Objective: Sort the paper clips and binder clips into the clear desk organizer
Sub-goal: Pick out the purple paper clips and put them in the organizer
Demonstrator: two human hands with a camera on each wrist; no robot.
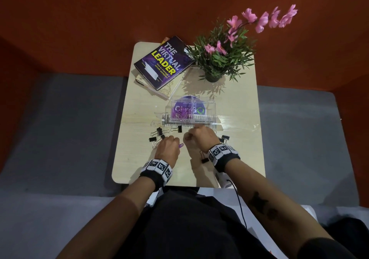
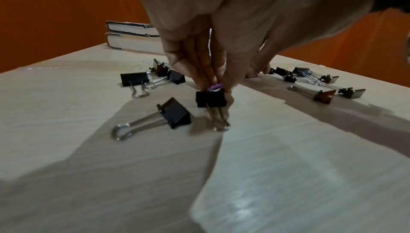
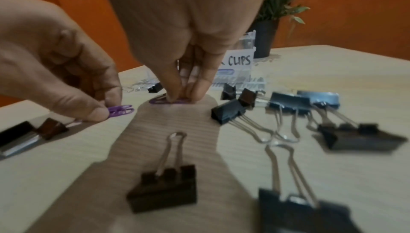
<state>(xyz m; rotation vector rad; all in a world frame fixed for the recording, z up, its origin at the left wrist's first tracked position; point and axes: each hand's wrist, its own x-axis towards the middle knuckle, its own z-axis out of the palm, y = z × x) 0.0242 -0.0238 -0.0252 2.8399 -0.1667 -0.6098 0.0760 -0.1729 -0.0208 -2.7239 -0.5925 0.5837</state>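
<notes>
The clear desk organizer (image 1: 211, 106) stands mid-table with handwritten labels; its left compartment holds purple paper clips (image 1: 182, 111). My left hand (image 1: 169, 141) is just in front of it to the left, pinching a small bunch of purple paper clips (image 2: 214, 87) right above a black binder clip (image 2: 210, 99). Beside it, my right hand (image 1: 194, 134) has its fingertips (image 3: 175, 96) gathered on a single purple paper clip (image 3: 158, 101) lying flat on the table. Several black binder clips (image 1: 159, 131) lie scattered on both sides of the hands.
Two stacked books (image 1: 163, 62) lie at the table's far left corner and a potted plant with pink flowers (image 1: 217, 58) stands at the far right. More binder clips (image 3: 288, 103) cluster right of my right hand. One binder clip (image 1: 204, 159) lies near the right wrist.
</notes>
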